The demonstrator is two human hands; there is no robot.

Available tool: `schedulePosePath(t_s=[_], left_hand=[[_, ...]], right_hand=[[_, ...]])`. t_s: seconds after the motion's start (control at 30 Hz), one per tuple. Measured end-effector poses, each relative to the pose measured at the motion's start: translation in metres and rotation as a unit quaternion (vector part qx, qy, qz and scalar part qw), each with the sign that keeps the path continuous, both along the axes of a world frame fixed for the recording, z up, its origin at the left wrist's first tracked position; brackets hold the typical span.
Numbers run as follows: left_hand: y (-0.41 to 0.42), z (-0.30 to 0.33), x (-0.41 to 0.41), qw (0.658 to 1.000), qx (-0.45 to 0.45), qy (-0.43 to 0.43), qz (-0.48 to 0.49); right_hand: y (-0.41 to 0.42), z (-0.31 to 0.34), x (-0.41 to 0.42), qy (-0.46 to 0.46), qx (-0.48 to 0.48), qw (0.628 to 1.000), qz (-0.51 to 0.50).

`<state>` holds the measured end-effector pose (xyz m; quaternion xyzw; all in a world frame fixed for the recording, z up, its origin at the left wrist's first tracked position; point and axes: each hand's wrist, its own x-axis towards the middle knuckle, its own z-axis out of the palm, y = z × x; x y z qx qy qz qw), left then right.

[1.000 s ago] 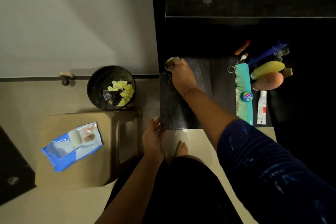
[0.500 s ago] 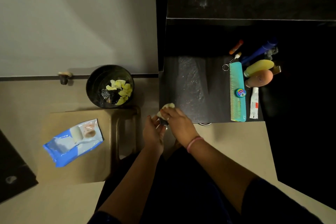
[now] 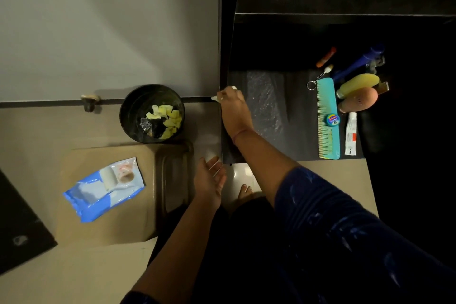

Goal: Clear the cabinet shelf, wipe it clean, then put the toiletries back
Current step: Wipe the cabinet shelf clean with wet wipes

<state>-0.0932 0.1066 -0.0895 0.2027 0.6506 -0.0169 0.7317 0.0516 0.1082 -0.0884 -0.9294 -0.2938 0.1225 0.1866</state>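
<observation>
1. Head view: right hand point(image 3: 234, 111) pinching a small white wipe point(image 3: 232, 88) against the far-left corner of the dark shelf point(image 3: 296, 131), at about 11 o'clock of its lit surface.
2. Left hand point(image 3: 209, 180) open, palm up, empty, just off the shelf's near-left corner.
3. Best to press flat, drag in overlapping strokes towards 3 o'clock, stop short of the toiletries.
4. Glossy, streaked wet patch mid-shelf; ribbed teal comb point(image 3: 328, 118), smooth rounded bottles point(image 3: 357, 94), flat tube point(image 3: 351, 133) clustered at 3 o'clock.
</observation>
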Motion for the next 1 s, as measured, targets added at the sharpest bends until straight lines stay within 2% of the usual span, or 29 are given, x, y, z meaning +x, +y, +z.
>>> schedulePosePath(t_s=[0.1,0.2,0.37,0.47,0.53,0.6,0.7,0.8,0.9,1.0], left_hand=[[-0.002,0.0,-0.003,1.0,-0.004,-0.008,-0.002],[-0.005,0.001,-0.003,1.0,0.002,-0.014,-0.008],[-0.005,0.002,0.005,0.999,0.014,-0.019,-0.034],[-0.005,0.0,0.007,0.999,0.014,-0.016,-0.038],[-0.007,-0.001,0.009,0.999,0.012,-0.014,-0.032],[-0.008,-0.001,0.01,0.999,0.011,-0.008,-0.029],[-0.008,0.001,0.011,0.999,0.018,0.013,-0.026],[-0.009,0.004,0.013,0.998,0.04,0.031,-0.027],[-0.009,0.008,0.014,0.997,0.06,0.034,-0.029],[-0.007,0.009,0.016,0.997,0.064,0.031,-0.036]], right_hand=[[-0.024,-0.002,-0.022,0.009,-0.004,0.999,0.031],[-0.063,0.003,-0.066,0.057,0.001,0.996,0.069],[-0.129,-0.018,-0.144,0.058,-0.055,0.987,0.138],[-0.133,0.007,-0.128,0.051,0.004,0.993,0.107],[-0.112,0.027,-0.098,0.057,0.077,0.993,0.068],[-0.081,0.041,-0.061,0.028,0.1,0.993,0.055],[-0.041,0.03,-0.016,0.022,0.025,0.996,0.084],[-0.036,0.006,-0.019,0.039,-0.048,0.993,0.097],[-0.075,-0.003,-0.066,-0.008,-0.051,0.987,0.151],[-0.117,-0.004,-0.103,-0.008,-0.02,0.983,0.185]])
